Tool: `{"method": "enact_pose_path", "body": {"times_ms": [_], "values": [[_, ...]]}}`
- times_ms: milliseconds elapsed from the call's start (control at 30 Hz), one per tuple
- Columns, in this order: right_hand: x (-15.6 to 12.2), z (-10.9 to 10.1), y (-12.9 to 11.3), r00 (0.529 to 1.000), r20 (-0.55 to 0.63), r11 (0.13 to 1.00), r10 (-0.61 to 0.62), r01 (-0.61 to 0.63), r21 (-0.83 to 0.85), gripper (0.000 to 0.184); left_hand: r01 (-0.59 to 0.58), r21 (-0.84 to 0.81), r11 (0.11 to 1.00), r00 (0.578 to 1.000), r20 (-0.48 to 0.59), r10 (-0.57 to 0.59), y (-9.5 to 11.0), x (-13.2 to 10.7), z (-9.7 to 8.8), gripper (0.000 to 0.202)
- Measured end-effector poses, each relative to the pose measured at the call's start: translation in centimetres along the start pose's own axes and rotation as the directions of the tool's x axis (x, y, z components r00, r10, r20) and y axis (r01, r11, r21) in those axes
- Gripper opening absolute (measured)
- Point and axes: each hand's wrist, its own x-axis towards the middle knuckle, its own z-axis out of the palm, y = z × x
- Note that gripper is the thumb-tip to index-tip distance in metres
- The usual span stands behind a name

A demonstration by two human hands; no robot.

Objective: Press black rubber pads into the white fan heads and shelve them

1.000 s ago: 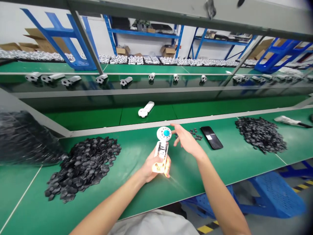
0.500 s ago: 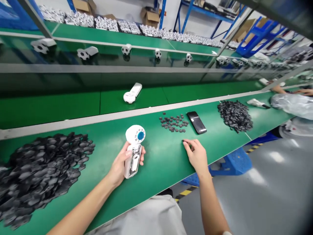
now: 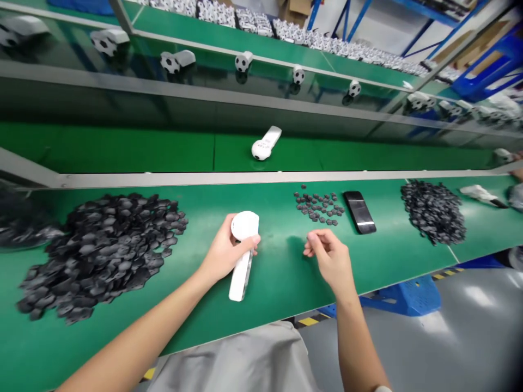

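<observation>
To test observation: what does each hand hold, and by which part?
The left hand grips a white round-headed handheld device just below its head; the right hand holds nothing visible.

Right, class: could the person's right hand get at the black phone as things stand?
Probably yes: the right hand holds nothing, and only bare green bench lies between it and the black phone; the small dark pieces sit to the side.

Bright, even light; edges bowed, perhaps slightly soft.
</observation>
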Motion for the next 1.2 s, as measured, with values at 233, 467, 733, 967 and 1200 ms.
{"method": "enact_pose_path", "body": {"times_ms": [233,467,733,967,1200], "values": [[-0.7,5.9,-5.3,0.933,0.361,0.966,0.003,-0.096,0.242,0.025,-0.033,0.031,0.999,0.999,0.033,0.032,-0.3,0.2,-0.6,0.054],[-0.4,8.5,-7.0,0.950,0.270,0.982,-0.159,0.125,0.141,0.012,-0.092,0.147,0.985,0.996,0.023,0.089,0.2,-0.6,-0.8,0.048],[-0.6,9.1,-5.8,0.913,0.174,0.897,-0.368,0.398,-0.194,0.013,-0.126,0.276,0.953,0.991,-0.001,0.131,0.3,-0.4,-0.8,0.078],[-0.2,9.6,-4.4,0.874,0.133,0.826,-0.467,0.485,-0.288,0.025,-0.117,0.173,0.978,0.993,0.029,0.113,0.2,-0.3,-0.5,0.070],[-0.1,5.4,-4.8,0.892,0.132,0.860,-0.432,0.451,-0.237,0.023,-0.046,0.008,0.999,0.998,0.047,0.046,0.3,0.0,-1.2,0.075]]}}
